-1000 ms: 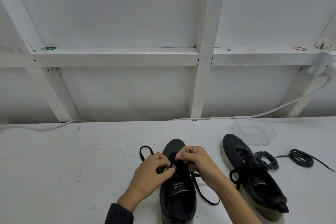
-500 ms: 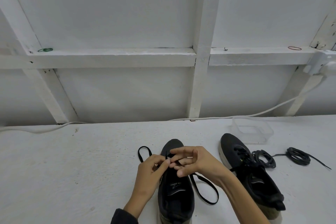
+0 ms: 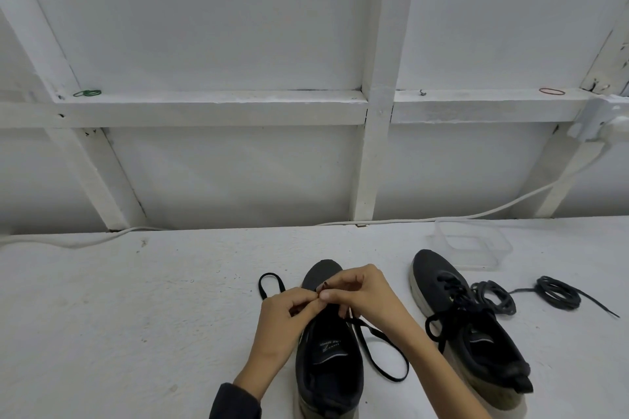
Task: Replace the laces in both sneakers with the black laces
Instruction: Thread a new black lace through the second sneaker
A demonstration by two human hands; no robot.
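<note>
The white painted surface [image 3: 136,316] fills the lower part of the frame. At lower centre stands a dark fabric sneaker [image 3: 328,367], toe pointing away from the person. A second dark sneaker [image 3: 439,279] sits at lower right, already laced and tied. Both look light and soft-sided, likely to slide unless steadied.

Coiled black laces [image 3: 558,292] lie at the right edge, near a clear plastic tub [image 3: 476,248].

A flat black lace [image 3: 384,360] trails from the centre sneaker in loose loops on either side. It is limp and thin, so it would buckle if pushed from far back. The stiff tip is the place to hold it.

The left hand [image 3: 282,323] and right hand [image 3: 364,292] meet over the eyelets, fingers curled. Both pinch the lace near its tip.
</note>
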